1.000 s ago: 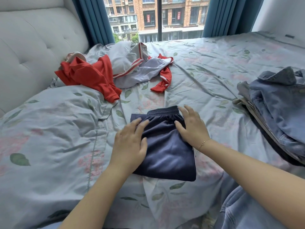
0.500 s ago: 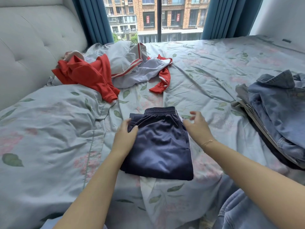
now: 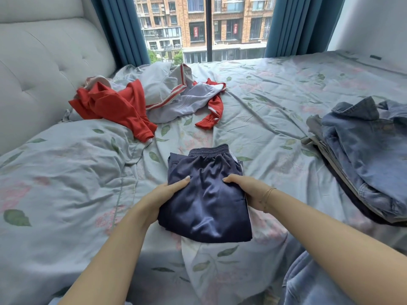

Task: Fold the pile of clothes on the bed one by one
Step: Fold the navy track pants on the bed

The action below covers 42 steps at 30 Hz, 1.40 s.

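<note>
Now both hands grip the folded navy shorts (image 3: 207, 201) in the middle of the bed (image 3: 275, 111). Left hand (image 3: 163, 199) clamps the shorts' left edge, thumb on top and fingers tucked beneath; right hand (image 3: 244, 190) clamps the right edge the same way, a thin bracelet (image 3: 267, 194) on its wrist. The shorts' waistband points away from the person, toward the window (image 3: 207, 29). Beyond the shorts, nearer the headboard (image 3: 44, 69), lies an unfolded red and grey jacket (image 3: 154, 100). Right of the shorts, well apart, sits a stack of folded denim (image 3: 370, 150). Blue curtains (image 3: 123, 29) frame the window.
</note>
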{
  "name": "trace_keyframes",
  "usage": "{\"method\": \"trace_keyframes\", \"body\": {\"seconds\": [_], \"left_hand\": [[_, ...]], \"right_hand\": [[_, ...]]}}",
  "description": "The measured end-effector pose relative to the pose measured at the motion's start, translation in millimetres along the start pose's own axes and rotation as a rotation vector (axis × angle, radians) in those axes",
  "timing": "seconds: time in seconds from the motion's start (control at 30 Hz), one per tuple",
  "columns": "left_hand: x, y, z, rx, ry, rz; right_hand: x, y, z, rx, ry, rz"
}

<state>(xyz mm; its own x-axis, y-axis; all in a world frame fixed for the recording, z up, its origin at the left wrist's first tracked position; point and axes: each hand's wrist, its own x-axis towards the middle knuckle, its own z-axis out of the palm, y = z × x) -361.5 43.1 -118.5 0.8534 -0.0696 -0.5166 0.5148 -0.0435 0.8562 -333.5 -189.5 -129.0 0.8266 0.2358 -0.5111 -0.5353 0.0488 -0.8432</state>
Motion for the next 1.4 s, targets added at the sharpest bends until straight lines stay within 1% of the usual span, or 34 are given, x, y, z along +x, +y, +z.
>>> {"method": "trace_keyframes", "body": {"seconds": [0.07, 0.13, 0.2, 0.27, 0.33, 0.4, 0.47, 0.53, 0.67, 0.77, 0.83, 0.9, 0.97, 1.0, 1.03, 1.1, 1.13, 1.17, 1.23, 1.3, 1.33, 1.37, 1.4], "left_hand": [[-7, 0, 8, -0.048, 0.024, 0.062], [-15, 0, 13, -0.060, 0.119, 0.117], [-25, 2, 17, -0.007, 0.196, 0.160], [-37, 9, 27, 0.031, 0.220, 0.186], [-48, 22, 44, 0.023, 0.210, 0.218], [-60, 43, 69, -0.023, 0.154, 0.266], [-67, 68, 99, -0.116, 0.037, 0.301], [-71, 89, 134, -0.179, -0.062, 0.330], [-63, 116, 217, -0.229, -0.148, 0.434], [-48, 128, 284, -0.309, -0.312, 0.449], [-42, 132, 329, -0.355, -0.406, 0.488], [-30, 128, 372, -0.403, -0.411, 0.471], [-9, 114, 407, -0.412, -0.381, 0.371], [1, 104, 421, -0.392, -0.336, 0.300], [10, 93, 430, -0.358, -0.270, 0.230], [20, 76, 439, -0.262, -0.124, 0.155], [21, 71, 441, -0.207, -0.080, 0.158], [20, 70, 441, -0.156, -0.051, 0.198], [15, 73, 439, 0.029, 0.047, 0.359], [7, 83, 439, 0.440, 0.230, 0.645], [4, 87, 443, 0.642, 0.281, 0.810], [2, 91, 450, 0.802, 0.268, 0.937], [1, 94, 458, 0.933, 0.203, 0.980]], "right_hand": [[-5, -2, 1, 0.053, 0.019, -0.011], [-12, -2, -4, 0.105, 0.038, -0.054], [-22, -4, -13, 0.158, 0.036, -0.110], [-34, -8, -27, 0.191, 0.025, -0.136], [-48, -17, -42, 0.205, 0.000, -0.158], [-64, -35, -61, 0.213, -0.011, -0.194], [-83, -59, -87, 0.204, -0.001, -0.229], [-104, -84, -119, 0.168, 0.038, -0.256], [-154, -131, -197, 0.101, 0.115, -0.286], [-192, -157, -261, -0.018, 0.218, -0.367], [-209, -169, -305, -0.070, 0.262, -0.382], [-215, -174, -344, -0.141, 0.337, -0.341], [-206, -167, -378, -0.245, 0.461, -0.294], [-197, -157, -394, -0.309, 0.522, -0.272], [-188, -145, -408, -0.382, 0.559, -0.245], [-172, -116, -426, -0.495, 0.572, -0.194], [-167, -105, -431, -0.507, 0.580, -0.198], [-164, -98, -435, -0.500, 0.600, -0.224], [-161, -95, -440, -0.490, 0.628, -0.292], [-161, -99, -441, -0.536, 0.623, -0.359], [-160, -103, -442, -0.560, 0.632, -0.394], [-159, -107, -441, -0.582, 0.640, -0.429], [-158, -111, -440, -0.606, 0.650, -0.445]]}}
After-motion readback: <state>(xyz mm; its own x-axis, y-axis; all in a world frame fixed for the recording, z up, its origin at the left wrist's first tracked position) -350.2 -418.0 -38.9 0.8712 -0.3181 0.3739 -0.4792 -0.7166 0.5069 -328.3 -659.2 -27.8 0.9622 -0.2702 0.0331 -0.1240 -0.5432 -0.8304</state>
